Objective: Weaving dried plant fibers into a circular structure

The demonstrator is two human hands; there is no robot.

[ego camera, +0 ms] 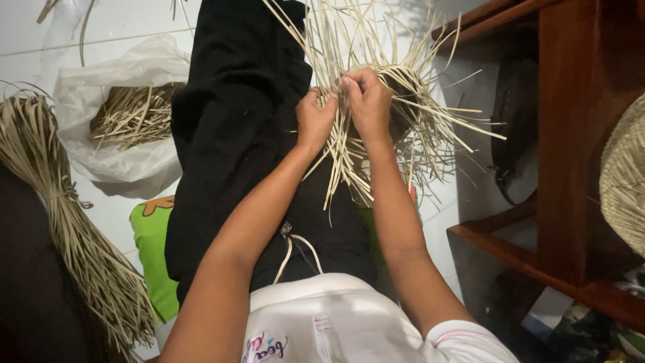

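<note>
Left hand [314,119] and right hand [367,101]: fingers pinched on pale straw strips [376,81] (loose ends fanning out). Best kept taut, crossings snug, tension even.

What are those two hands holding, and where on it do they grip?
Both the left hand and the right hand pinch pale straw strips at the woven knot where the strips cross; the loose ends fan out freely.
</note>
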